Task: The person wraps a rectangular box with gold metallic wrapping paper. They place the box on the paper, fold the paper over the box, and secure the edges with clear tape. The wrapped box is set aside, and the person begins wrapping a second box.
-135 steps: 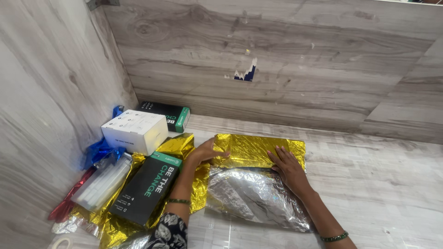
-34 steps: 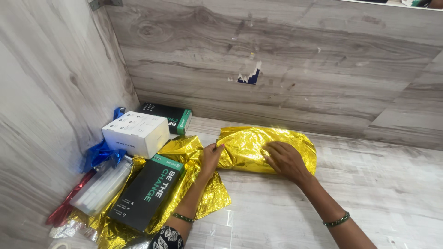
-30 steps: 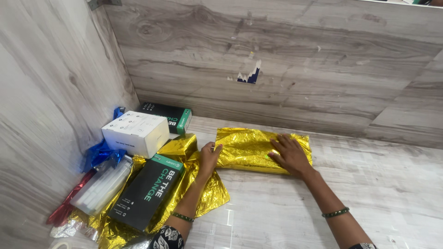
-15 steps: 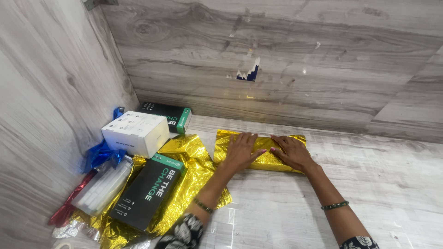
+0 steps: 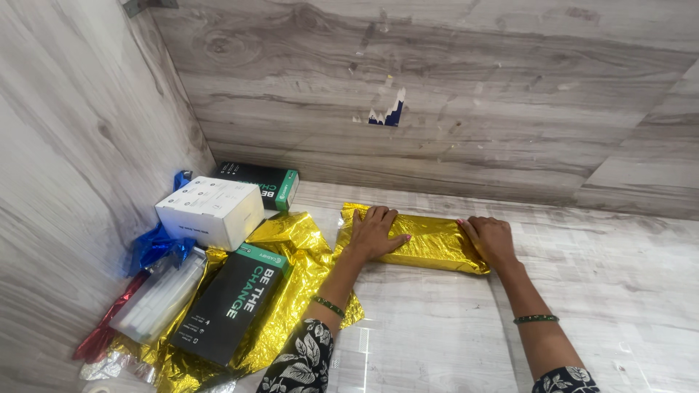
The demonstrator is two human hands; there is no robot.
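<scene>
A long parcel wrapped in gold foil (image 5: 429, 240) lies flat on the grey wood-look surface near the back wall. My left hand (image 5: 375, 231) presses palm-down on its left part, fingers spread. My right hand (image 5: 489, 239) rests flat on its right end. Neither hand grips anything; both just press on the wrap. A loose sheet of gold foil (image 5: 291, 251) lies to the left, under my left forearm.
On the loose foil lies a black box with a green end (image 5: 231, 304). Behind it stand a white box (image 5: 210, 211) and another black and green box (image 5: 258, 183). Blue foil (image 5: 156, 244), a clear packet (image 5: 156, 297) and red foil (image 5: 98, 336) lie along the left wall.
The gold wrap was folded from a wide silver-lined sheet into a narrow parcel. My left hand moved from the sheet's left edge onto the parcel; my right hand slid to its right end.
</scene>
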